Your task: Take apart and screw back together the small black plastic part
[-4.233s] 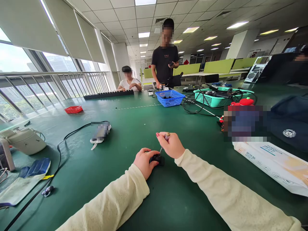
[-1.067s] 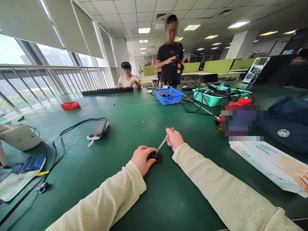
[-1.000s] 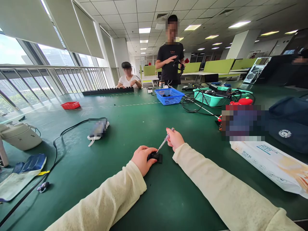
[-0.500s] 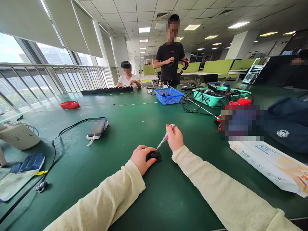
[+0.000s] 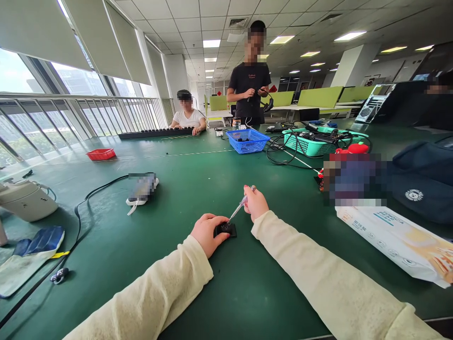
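Note:
On the green tabletop, my left hand grips a small black part between thumb and fingers. The part has a flat, square-looking base; its exact kind is too small to make out. My right hand is closed around the handle of a screwdriver with a clear handle and a thin metal shaft. The shaft slants down to the left, its tip at the black part beside my left fingertips. Whether the tip sits in a screw cannot be seen.
Ahead are a blue basket, a teal basket full of cables, and a red tray. A white wipes pack lies right; a cabled device and a cup left. Two people are across the table.
My right fingers have shifted their grip on the screwdriver handle, while the left hand keeps its hold. The standing person's hands have moved closer together.

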Tool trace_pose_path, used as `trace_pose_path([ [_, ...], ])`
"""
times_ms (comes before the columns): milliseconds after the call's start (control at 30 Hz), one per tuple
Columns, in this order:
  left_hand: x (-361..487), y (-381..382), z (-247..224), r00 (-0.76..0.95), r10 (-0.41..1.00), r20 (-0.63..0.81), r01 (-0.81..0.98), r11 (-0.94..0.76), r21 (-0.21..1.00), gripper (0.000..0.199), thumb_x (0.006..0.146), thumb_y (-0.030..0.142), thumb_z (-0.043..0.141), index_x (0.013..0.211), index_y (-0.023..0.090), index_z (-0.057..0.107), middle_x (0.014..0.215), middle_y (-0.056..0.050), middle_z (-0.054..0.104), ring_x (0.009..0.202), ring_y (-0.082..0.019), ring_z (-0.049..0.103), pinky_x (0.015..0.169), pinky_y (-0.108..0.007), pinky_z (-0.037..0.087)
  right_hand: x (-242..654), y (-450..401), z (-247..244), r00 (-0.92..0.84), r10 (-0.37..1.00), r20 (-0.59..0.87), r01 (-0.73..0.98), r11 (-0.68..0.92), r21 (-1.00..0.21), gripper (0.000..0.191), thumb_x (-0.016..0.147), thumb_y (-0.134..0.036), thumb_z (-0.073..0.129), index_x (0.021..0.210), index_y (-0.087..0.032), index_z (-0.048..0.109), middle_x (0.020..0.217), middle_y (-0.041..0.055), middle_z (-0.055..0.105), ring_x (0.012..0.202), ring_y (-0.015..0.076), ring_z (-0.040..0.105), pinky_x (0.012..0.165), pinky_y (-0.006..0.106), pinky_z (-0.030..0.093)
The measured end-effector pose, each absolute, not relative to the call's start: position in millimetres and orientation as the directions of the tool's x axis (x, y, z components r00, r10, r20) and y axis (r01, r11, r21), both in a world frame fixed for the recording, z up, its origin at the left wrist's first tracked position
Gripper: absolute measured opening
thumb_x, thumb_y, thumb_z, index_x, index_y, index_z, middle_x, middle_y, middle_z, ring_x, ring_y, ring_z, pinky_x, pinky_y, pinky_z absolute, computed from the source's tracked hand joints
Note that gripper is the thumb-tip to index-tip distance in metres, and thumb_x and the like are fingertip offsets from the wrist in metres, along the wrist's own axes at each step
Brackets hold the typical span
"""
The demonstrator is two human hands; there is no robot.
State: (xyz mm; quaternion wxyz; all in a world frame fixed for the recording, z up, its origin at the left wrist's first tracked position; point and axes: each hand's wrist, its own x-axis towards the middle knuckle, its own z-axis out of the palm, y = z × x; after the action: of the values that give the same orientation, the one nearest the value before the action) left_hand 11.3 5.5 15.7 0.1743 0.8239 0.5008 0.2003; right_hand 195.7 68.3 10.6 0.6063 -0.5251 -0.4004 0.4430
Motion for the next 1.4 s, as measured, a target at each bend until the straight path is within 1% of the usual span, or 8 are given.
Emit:
trace_pose_path([
  [133,11,5,15,0.416,0.895,0.160,0.751,-0.438,0.494,0.038,0.077,0.026,0.071,0.114,0.027,0.069,0.110,-0.007,0.066,0.111,-0.025,0.058,0.104,-0.041,0.046,195,68,10,0.284,0.947,-0.149,-0.219,-0.087,-0.972,0.028,0.084,-0.037,0.052,0.066,-0.025,0.033,0.036,-0.0121,0.027,0.030,0.0055,0.017,0.031,0.020,0.014],
  [333,11,5,16,0.403,0.904,0.143,0.760,-0.418,0.498,0.038,0.077,0.027,0.071,0.115,0.027,0.069,0.112,-0.008,0.065,0.112,-0.026,0.057,0.104,-0.043,0.045,195,66,15,0.268,0.923,-0.278,-0.288,-0.199,-0.937,0.027,0.086,-0.025,0.050,0.066,-0.024,0.032,0.033,-0.0123,0.026,0.028,0.0047,0.017,0.031,0.019,0.011],
  [567,11,6,17,0.418,0.897,0.144,0.760,-0.432,0.486,0.040,0.077,0.024,0.069,0.117,0.027,0.068,0.112,-0.008,0.066,0.113,-0.025,0.057,0.104,-0.042,0.045,194,61,22,0.243,0.906,-0.347,-0.301,-0.270,-0.915,0.029,0.085,-0.018,0.047,0.063,-0.024,0.028,0.031,-0.0119,0.024,0.027,0.0043,0.015,0.030,0.019,0.010],
  [733,11,7,17,0.431,0.893,0.128,0.764,-0.437,0.475,0.042,0.077,0.018,0.067,0.118,0.028,0.067,0.111,-0.006,0.068,0.115,-0.024,0.055,0.105,-0.041,0.044,184,55,23,0.212,0.923,-0.320,-0.275,-0.257,-0.926,0.030,0.084,-0.019,0.049,0.062,-0.024,0.031,0.032,-0.0118,0.025,0.028,0.0043,0.017,0.031,0.019,0.010],
  [900,11,9,13,0.425,0.893,0.149,0.766,-0.442,0.467,0.039,0.080,0.026,0.068,0.118,0.028,0.067,0.112,-0.007,0.068,0.114,-0.025,0.056,0.104,-0.043,0.045,183,54,23,0.218,0.945,-0.246,-0.249,-0.190,-0.950,0.029,0.084,-0.024,0.052,0.061,-0.024,0.033,0.035,-0.0119,0.025,0.030,0.0044,0.017,0.032,0.019,0.011],
  [1100,9,9,13,0.438,0.884,0.163,0.759,-0.461,0.461,0.037,0.080,0.026,0.068,0.117,0.029,0.068,0.110,-0.006,0.069,0.113,-0.025,0.056,0.103,-0.043,0.046,186,56,25,0.279,0.953,-0.113,-0.197,-0.058,-0.979,0.034,0.082,-0.038,0.058,0.061,-0.024,0.035,0.043,-0.0098,0.031,0.035,0.0067,0.027,0.033,0.020,0.021],
  [1233,10,8,17,0.445,0.880,0.165,0.765,-0.469,0.441,0.037,0.082,0.022,0.065,0.119,0.027,0.067,0.111,-0.005,0.071,0.115,-0.026,0.055,0.104,-0.043,0.045,185,52,24,0.334,0.928,0.164,-0.003,0.176,-0.984,0.037,0.083,-0.046,0.055,0.061,-0.024,0.036,0.049,-0.0074,0.035,0.042,0.0093,0.033,0.039,0.022,0.031],
  [1400,10,9,19,0.409,0.899,0.156,0.787,-0.434,0.439,0.040,0.084,0.016,0.062,0.124,0.022,0.064,0.118,-0.006,0.070,0.119,-0.027,0.053,0.108,-0.045,0.042,183,37,31,0.304,0.827,0.472,0.235,0.415,-0.879,0.036,0.087,-0.047,0.048,0.062,-0.023,0.037,0.052,-0.0068,0.036,0.047,0.0099,0.036,0.049,0.023,0.037],
])
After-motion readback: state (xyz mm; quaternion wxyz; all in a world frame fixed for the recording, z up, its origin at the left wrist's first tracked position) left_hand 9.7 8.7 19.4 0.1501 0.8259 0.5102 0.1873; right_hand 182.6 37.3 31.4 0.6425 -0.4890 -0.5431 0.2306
